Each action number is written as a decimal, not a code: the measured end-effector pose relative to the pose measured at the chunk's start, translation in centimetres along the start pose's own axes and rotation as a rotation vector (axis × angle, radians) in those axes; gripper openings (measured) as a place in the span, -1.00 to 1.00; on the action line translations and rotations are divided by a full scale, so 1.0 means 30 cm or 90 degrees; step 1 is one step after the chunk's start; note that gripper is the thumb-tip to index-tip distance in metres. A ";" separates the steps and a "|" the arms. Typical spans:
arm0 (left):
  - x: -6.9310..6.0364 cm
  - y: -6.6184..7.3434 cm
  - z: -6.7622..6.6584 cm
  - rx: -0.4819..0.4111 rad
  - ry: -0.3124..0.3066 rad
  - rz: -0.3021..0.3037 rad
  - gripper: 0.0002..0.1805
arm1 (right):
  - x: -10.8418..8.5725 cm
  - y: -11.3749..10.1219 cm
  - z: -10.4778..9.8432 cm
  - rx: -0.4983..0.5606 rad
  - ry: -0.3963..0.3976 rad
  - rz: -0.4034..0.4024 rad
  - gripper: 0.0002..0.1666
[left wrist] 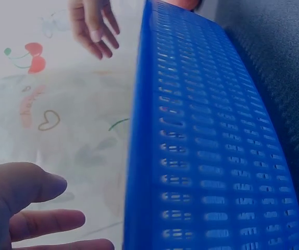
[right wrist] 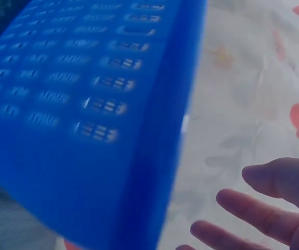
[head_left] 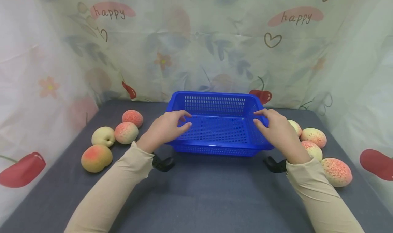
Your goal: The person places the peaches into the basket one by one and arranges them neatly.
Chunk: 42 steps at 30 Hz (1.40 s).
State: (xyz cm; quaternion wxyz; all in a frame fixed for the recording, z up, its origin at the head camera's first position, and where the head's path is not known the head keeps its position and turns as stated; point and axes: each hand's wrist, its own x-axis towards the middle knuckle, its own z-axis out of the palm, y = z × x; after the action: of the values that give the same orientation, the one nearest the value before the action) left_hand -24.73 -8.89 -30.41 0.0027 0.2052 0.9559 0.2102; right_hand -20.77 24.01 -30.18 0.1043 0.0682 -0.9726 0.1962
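Note:
A blue plastic basket (head_left: 215, 145) with slotted walls stands on the dark cloth, and no fruit shows inside it. My left hand (head_left: 165, 128) hovers over its left end, thumb and fingers spread and slightly bent. Over the right end hovers my right hand (head_left: 280, 132), its fingers extended in the same loose way. In both wrist views, a gap separates each hand from the basket's wall (left wrist: 207, 130), and neither hand holds anything. The basket's outer end corners are partly hidden behind the hands.
Several peaches, among them a yellow-orange one (head_left: 96, 158), lie on the left of the dark tablecloth (head_left: 196, 195). More speckled peaches, one of them large (head_left: 336, 172), lie at the right beside my forearm. A printed curtain (head_left: 196, 55) hangs behind the basket and along both sides.

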 end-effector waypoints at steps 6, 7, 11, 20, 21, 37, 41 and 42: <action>-0.022 -0.021 -0.029 -0.041 0.027 -0.003 -0.59 | -0.005 0.035 0.007 0.003 -0.004 0.040 -0.48; -0.028 -0.024 -0.036 -0.048 0.030 -0.004 -0.59 | -0.006 0.040 0.010 0.005 -0.007 0.044 -0.47; -0.045 -0.044 -0.060 -0.070 0.048 -0.010 -0.60 | -0.007 0.062 0.020 0.013 -0.017 0.051 -0.44; -0.082 -0.127 -0.101 -0.133 0.096 -0.017 -0.62 | -0.003 0.090 0.037 0.038 -0.057 0.088 -0.35; -0.088 -0.136 -0.105 -0.145 0.103 -0.019 -0.62 | -0.002 0.092 0.039 0.042 -0.061 0.091 -0.34; -0.161 -0.279 -0.166 -0.170 0.210 -0.044 -0.62 | -0.003 0.106 0.047 0.037 -0.067 0.123 -0.36; -0.174 -0.307 -0.171 -0.162 0.218 -0.058 -0.60 | -0.008 0.111 0.046 0.031 -0.066 0.124 -0.38; -0.178 -0.313 -0.171 -0.161 0.218 -0.061 -0.60 | -0.009 0.112 0.046 0.031 -0.066 0.124 -0.38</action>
State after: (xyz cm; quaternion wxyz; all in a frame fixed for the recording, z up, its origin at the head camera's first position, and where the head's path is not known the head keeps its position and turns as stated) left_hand -24.00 -20.81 -29.94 -0.1240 0.1186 0.9172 0.3597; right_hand -21.32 26.56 -32.72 0.0329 -0.0139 -0.9737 0.2250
